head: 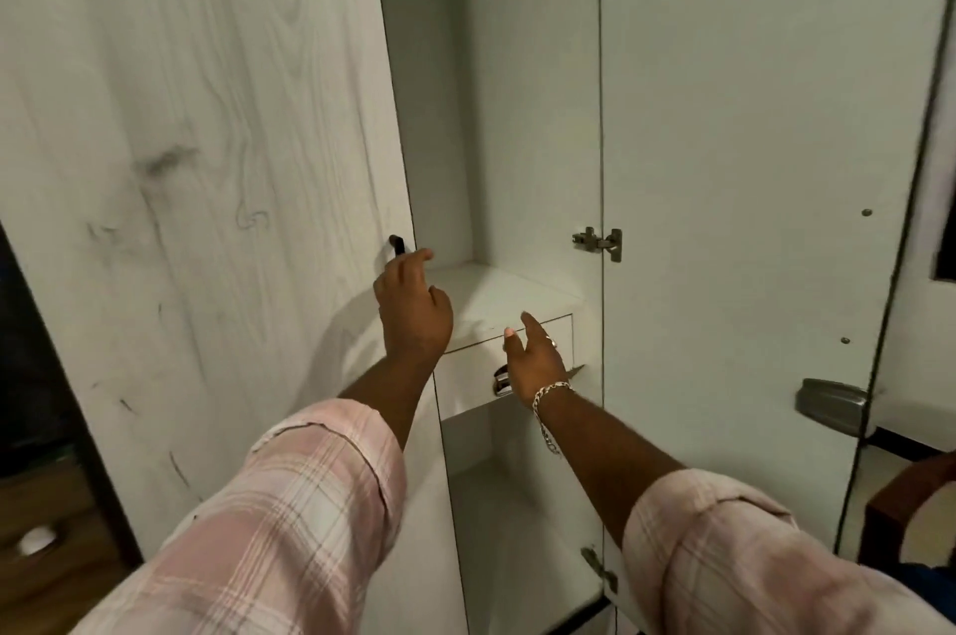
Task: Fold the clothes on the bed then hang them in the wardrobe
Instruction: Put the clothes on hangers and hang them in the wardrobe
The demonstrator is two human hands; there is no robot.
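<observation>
At frame centre, the left hand reaches the door handle, grip loose; right hand spread, empty. No clothes visible; the door could swing shut.

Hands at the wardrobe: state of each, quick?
Left hand: open, holding nothing, fingers by the black door handle.
Right hand: open, holding nothing, in front of the drawer.

Light: dim, greenish, apparently from above-behind.
Shadow: cast on wardrobe door beside left hand.
Blur: softened edges, verticals bowed.
</observation>
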